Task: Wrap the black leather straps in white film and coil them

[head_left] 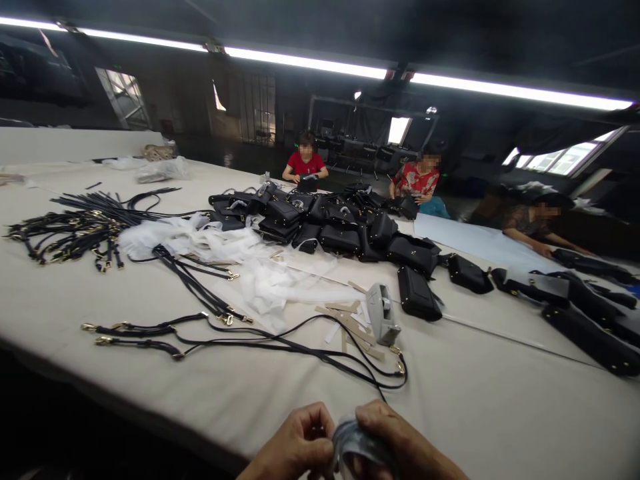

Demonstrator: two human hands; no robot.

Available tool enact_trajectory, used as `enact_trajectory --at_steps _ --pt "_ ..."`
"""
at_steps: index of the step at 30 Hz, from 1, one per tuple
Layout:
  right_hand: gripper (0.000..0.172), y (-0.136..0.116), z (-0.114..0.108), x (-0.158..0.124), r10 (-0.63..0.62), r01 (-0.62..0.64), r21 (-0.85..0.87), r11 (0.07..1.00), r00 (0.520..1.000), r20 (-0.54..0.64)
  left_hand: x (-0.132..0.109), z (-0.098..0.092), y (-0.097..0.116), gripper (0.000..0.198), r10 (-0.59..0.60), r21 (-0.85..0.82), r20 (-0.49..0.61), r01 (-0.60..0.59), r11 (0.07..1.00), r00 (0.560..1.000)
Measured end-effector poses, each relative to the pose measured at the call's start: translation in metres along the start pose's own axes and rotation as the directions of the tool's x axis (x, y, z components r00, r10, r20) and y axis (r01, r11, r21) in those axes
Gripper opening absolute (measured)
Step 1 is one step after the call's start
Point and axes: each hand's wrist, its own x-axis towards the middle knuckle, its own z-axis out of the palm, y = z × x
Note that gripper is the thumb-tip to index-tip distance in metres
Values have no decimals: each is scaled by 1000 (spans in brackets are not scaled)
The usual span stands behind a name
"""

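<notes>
A roll of clear tape is between my hands at the bottom edge of the view, over the near side of the table. My right hand is wrapped round the roll from the right, thumb on top. At its left side my left hand pinches with thumb and forefinger, touching the tape's edge. Just beyond my hands lie long black straps with gold clasps. A grey tape dispenser stands behind them, beside loose strips of card.
Black bags are heaped across the middle of the cream-covered table. Bundled straps and white wrapping sheets lie to the left. Across the table sit a person in red, another in a patterned top, and a third person reaching towards bags.
</notes>
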Motion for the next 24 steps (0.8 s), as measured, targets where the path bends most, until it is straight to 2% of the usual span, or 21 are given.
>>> enact_trajectory --at_steps 4,8,10,14,18,22,24 --pt "62 15 2 -4 47 -53 321 946 999 26 3 9 -3 42 36 -127 32 -32 991 999" --pt "64 33 0 3 45 -93 487 869 993 109 6 13 1 42 29 -130 26 -26 991 999" --pt "61 35 -3 6 46 -95 514 852 993 108 6 12 2 38 -12 -111 49 17 994 999" --pt "47 28 -10 5 61 -60 334 941 998 9 3 7 -1 41 -87 -66 118 96 993 989" --pt "44 21 -21 -2 53 -52 35 998 998 -32 -2 5 -5 38 -93 -7 84 94 996 992" --pt "47 22 -33 -7 84 -77 -216 973 996 25 -9 -6 2 28 -164 192 105 142 971 981" --pt "45 27 -37 -6 122 -89 -325 941 989 82 -13 -16 1 23 -190 365 55 157 918 980"
